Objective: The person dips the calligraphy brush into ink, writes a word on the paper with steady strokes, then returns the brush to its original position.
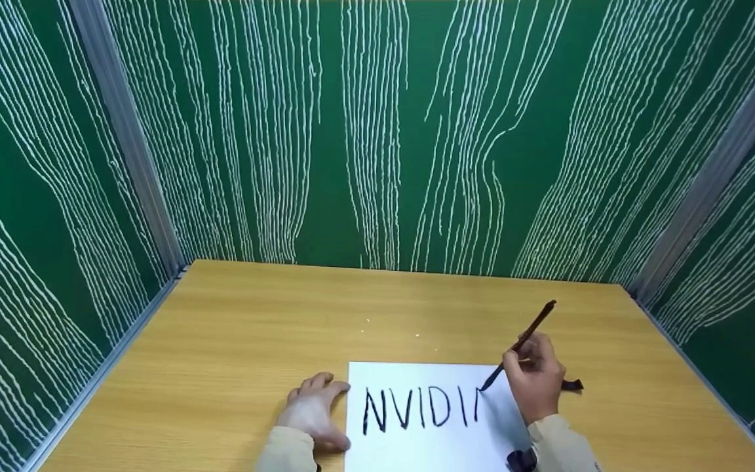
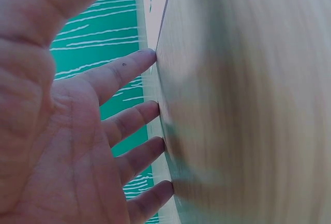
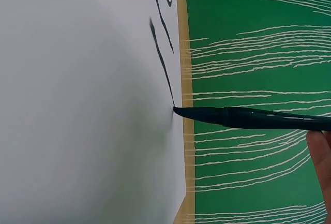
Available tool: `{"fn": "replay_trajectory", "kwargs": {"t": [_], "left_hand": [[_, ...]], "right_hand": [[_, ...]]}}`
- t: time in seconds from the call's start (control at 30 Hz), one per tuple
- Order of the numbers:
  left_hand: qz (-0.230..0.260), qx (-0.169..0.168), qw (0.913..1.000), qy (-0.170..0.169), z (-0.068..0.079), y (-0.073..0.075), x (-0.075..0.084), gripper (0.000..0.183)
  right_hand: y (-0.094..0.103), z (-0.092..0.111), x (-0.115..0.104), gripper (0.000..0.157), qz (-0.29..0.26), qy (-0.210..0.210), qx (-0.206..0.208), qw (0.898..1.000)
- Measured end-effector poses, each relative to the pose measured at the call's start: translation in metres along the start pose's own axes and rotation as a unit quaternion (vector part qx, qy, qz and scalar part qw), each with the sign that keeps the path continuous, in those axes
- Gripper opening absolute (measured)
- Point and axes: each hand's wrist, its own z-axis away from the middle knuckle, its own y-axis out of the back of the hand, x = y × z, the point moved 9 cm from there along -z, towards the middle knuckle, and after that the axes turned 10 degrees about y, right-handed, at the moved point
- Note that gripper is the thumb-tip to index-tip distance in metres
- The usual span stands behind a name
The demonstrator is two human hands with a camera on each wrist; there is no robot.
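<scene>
In the head view a white sheet of paper (image 1: 410, 452) lies on the table, with "NVIDI" in black strokes and one more slanted stroke after it. My right hand (image 1: 535, 380) pinches a dark brush pen (image 1: 536, 318), its tip touching the top of that last stroke. The right wrist view shows the brush pen (image 3: 248, 118) with its pointed tip on the paper (image 3: 77, 105). At the paper's left edge, my left hand (image 1: 315, 406) rests with spread fingers, thumb and index by the edge. In the left wrist view the left hand's fingertips (image 2: 165, 188) touch the tabletop.
A small dark object (image 1: 572, 385) lies on the wooden table (image 1: 233, 328) just right of my right hand, partly hidden. Tiny white specks (image 1: 417, 335) dot the wood behind the paper. Green walls (image 1: 364, 131) with white wavy lines enclose the table's back and sides.
</scene>
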Motion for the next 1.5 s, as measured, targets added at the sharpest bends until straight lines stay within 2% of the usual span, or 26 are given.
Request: {"fn": "replay_trajectory", "kwargs": {"t": [0.27, 0.57, 0.9, 1.5], "left_hand": [[-0.003, 0.004, 1.0, 0.0, 0.0009, 0.0009, 0.0012, 0.095], [-0.014, 0.006, 0.9999, -0.001, 0.0001, 0.0001, 0.0008, 0.093], [-0.009, 0.002, 1.0, 0.001, 0.0008, -0.0006, -0.0005, 0.095], [-0.006, -0.001, 1.0, 0.004, 0.0001, -0.0016, -0.0012, 0.094]], "right_hand": [[-0.0001, -0.0001, -0.0002, 0.025, -0.004, -0.001, -0.008, 1.0], [0.0016, -0.0003, -0.001, 0.025, -0.006, 0.017, -0.002, 1.0], [0.0025, -0.0003, -0.0052, 0.024, -0.021, -0.004, -0.005, 1.0], [0.0046, -0.0024, -0.0067, 0.022, -0.011, -0.032, -0.015, 0.999]]}}
